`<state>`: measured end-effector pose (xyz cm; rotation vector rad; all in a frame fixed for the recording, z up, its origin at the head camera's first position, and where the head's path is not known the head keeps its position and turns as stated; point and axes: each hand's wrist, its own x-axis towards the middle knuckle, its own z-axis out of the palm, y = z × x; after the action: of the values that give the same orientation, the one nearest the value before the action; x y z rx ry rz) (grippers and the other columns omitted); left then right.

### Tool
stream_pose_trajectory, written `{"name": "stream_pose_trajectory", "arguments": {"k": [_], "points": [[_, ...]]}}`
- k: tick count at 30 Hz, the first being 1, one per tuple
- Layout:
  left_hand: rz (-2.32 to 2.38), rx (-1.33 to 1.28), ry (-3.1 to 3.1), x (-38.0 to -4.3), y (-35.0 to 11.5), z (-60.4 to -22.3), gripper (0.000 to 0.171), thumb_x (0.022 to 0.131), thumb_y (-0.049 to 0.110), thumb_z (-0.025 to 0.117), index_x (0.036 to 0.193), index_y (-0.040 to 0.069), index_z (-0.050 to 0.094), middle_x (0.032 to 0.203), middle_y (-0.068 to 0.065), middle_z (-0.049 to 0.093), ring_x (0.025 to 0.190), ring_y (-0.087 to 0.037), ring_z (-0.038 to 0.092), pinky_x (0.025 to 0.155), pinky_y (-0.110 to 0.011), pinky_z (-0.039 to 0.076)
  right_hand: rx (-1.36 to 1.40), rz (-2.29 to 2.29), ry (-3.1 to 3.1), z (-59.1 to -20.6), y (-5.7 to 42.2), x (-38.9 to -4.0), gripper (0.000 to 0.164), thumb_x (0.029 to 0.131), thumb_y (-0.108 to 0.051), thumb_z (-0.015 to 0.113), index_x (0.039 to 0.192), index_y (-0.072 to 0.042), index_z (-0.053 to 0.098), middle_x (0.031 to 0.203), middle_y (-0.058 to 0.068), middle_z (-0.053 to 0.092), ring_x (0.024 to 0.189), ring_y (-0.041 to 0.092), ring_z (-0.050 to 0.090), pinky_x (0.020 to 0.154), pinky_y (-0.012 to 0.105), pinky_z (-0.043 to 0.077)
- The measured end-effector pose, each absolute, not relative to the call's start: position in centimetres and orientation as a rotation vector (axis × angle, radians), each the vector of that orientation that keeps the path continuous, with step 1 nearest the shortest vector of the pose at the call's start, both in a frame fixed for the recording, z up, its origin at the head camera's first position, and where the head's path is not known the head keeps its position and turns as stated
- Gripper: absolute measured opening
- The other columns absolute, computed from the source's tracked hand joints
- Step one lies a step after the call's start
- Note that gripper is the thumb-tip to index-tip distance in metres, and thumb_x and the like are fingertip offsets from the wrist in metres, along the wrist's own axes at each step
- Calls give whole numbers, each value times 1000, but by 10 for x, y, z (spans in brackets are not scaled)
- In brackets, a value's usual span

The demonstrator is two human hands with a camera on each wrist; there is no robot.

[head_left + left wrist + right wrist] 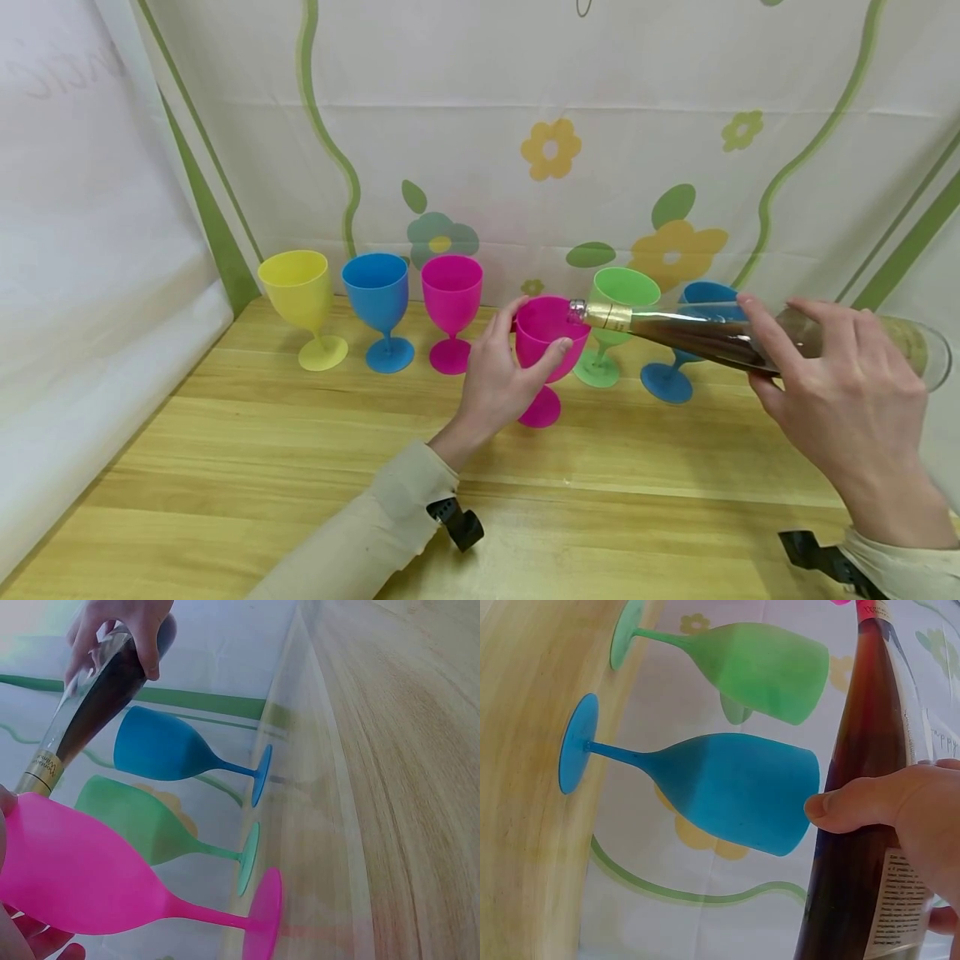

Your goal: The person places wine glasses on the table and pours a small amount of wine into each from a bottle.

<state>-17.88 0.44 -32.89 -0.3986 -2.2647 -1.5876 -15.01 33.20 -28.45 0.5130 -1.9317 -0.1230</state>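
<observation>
My left hand [504, 367] grips the bowl of a pink goblet [551, 333], thumb on the near side and fingers round the left. The goblet stands upright on its round foot. With my right hand [847, 392] I hold a glass bottle [697, 333] of dark liquid, tipped almost level, its neck pointing left. The bottle's mouth is right at the goblet's rim, over its right side. In the right wrist view my thumb presses on the bottle [862, 750] above a printed label. A green goblet [626, 287] and a blue goblet [667, 379] stand behind the bottle, partly hidden by it.
To the left, a yellow goblet [296, 287], another blue goblet [377, 292] and another pink goblet [452, 292] stand in a row on the wooden table [247, 475]. A white curtain [450, 133] with flowers hangs along the back edge, and a white sheet [90, 250] borders the left.
</observation>
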Motion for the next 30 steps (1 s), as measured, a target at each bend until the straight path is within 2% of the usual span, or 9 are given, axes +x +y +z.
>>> {"name": "stream_pose_trajectory", "arguments": {"k": [8,15,18,26,30], "points": [[-1583,-393,-2270,-178,5,-329,75,93,39,78,155,11,47,137,-9,67,117,-28,71,86,-35,65,524,-128,-1928,-286,334,-151,82,67,-11,84,145,-27,64,128,30,66,105,58,60,66,67,51],[-1580,-395,-2266,-179,5,-330,74,94,39,77,155,11,48,136,-9,68,116,-28,72,87,-34,65,515,-111,-1903,-286,332,-152,77,69,-9,82,143,-26,66,126,30,67,106,58,62,84,71,53],[-1583,-397,-2262,-179,5,-330,74,94,40,77,155,10,48,136,-8,68,115,-27,72,87,-34,64,509,-104,-1882,-285,331,-152,74,70,-9,81,141,-27,68,124,29,67,105,58,62,85,71,53],[-1581,-406,-2257,-179,5,-330,73,94,40,77,154,10,48,133,-8,69,112,-24,73,86,-31,64,515,-101,-1868,-284,329,-150,72,70,-9,80,140,-25,68,124,30,67,105,58,61,71,66,51],[-1581,-413,-2252,-179,5,-331,73,95,39,77,154,8,48,133,-8,69,112,-25,73,86,-31,64,514,-96,-1868,-283,329,-150,70,71,-10,80,139,-25,69,124,30,67,105,58,61,70,66,50]]}}
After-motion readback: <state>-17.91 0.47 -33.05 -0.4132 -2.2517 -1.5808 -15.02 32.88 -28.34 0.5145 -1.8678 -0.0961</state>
